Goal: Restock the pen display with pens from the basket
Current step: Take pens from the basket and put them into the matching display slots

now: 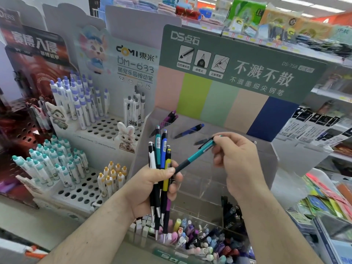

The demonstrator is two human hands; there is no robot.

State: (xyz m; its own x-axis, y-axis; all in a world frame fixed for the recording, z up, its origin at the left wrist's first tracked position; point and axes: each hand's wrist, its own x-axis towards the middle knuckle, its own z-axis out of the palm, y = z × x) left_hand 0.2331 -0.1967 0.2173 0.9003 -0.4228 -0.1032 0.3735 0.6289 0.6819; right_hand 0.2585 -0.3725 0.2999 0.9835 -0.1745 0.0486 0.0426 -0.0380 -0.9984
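In the lower centre of the frame, the left hand (152, 189) grips a bunch of pens (160, 168) upright. The right hand (238, 164) pinches a teal pen (196, 156) before the pen display (224, 86).

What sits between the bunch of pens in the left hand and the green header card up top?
In the head view, the clear acrylic tiers lie between the pen bunch in the left hand and the green header card, holding a purple pen and a blue pen.
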